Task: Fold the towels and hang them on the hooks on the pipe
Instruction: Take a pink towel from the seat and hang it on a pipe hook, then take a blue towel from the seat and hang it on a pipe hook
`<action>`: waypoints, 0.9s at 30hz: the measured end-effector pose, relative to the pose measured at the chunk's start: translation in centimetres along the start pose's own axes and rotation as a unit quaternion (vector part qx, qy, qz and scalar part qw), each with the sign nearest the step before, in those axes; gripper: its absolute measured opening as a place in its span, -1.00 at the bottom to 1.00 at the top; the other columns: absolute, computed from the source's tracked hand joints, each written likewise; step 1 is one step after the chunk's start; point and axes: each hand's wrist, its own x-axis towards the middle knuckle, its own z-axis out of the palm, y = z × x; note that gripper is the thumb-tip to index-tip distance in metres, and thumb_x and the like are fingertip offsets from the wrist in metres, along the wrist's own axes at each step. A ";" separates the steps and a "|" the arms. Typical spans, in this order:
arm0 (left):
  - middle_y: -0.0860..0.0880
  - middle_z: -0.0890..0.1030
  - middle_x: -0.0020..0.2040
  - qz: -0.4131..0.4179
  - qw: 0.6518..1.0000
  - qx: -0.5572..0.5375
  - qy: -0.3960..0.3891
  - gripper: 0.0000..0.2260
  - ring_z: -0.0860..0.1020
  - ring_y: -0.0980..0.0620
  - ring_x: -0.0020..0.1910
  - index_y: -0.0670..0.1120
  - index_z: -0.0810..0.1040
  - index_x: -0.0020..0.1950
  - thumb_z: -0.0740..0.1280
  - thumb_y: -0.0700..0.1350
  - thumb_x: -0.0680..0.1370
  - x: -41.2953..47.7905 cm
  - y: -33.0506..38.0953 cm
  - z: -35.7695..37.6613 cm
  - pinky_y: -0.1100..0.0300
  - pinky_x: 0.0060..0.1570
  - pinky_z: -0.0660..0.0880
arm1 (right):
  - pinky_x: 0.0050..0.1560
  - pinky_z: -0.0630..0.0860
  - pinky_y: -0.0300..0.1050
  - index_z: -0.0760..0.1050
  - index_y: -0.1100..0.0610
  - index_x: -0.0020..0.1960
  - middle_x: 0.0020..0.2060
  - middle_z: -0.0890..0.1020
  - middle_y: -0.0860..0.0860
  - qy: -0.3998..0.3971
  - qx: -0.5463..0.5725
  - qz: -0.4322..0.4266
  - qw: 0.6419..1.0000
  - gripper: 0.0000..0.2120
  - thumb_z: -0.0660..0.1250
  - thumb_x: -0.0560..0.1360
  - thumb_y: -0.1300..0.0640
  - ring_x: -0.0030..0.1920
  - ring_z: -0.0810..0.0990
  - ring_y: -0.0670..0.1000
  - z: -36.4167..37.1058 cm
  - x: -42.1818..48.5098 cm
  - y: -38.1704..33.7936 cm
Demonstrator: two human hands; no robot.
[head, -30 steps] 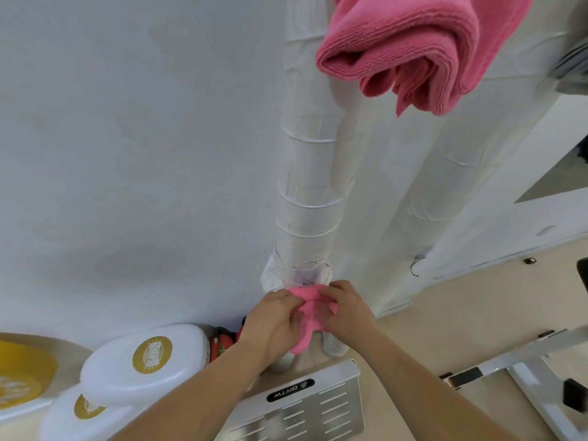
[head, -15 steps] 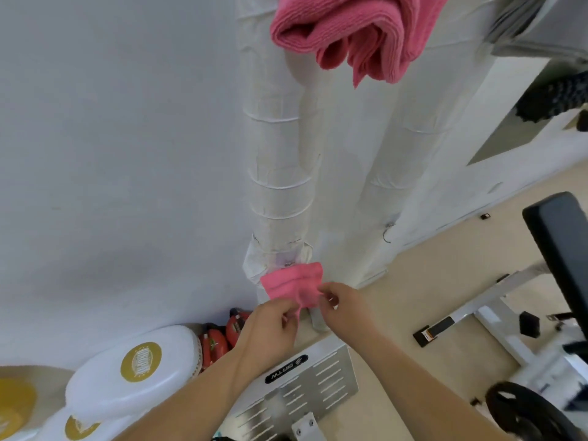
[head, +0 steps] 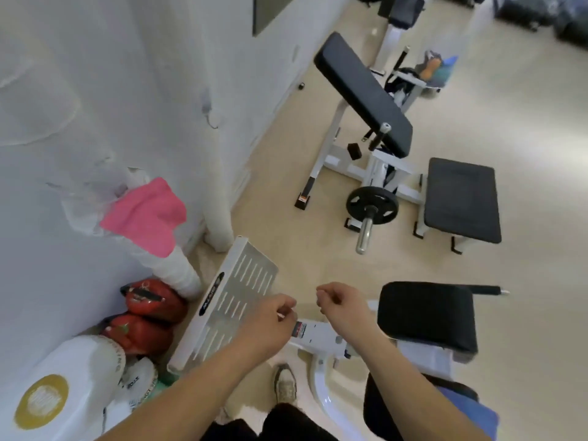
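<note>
A small folded pink towel (head: 146, 216) hangs low on the white wrapped pipe (head: 173, 272) at the left, near the wall. A second white pipe (head: 216, 173) stands to its right with a bare metal hook (head: 212, 120) on it. My left hand (head: 270, 316) and my right hand (head: 342, 305) are drawn back from the towel, low in the middle of the view. Both have fingers curled shut and hold nothing. The larger pink towel higher up is out of view.
A white slotted metal plate (head: 232, 297) lies on the floor below the pipes. Red bags (head: 149, 313) and white round pads (head: 63, 383) sit by the wall. Black padded gym benches (head: 366, 93) and a weight plate (head: 372, 205) fill the right side.
Both hands let go of the small pink towel and pulled back toward me. The towel stays hanging on the pipe. The view swung down and to the right.
</note>
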 end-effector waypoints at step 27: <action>-0.01 0.63 0.17 -0.175 0.950 0.050 -0.255 -0.79 0.61 0.05 0.09 -0.02 0.47 0.21 0.39 -0.08 0.61 -5.1 4.7 39.4 0.16 0.03 0.58 | 0.31 0.46 -0.12 0.40 -0.11 0.49 0.49 0.36 -0.12 0.026 0.013 0.228 0.973 -0.55 0.28 0.61 -0.08 0.38 0.48 0.00 -13.5 -18.4 38.4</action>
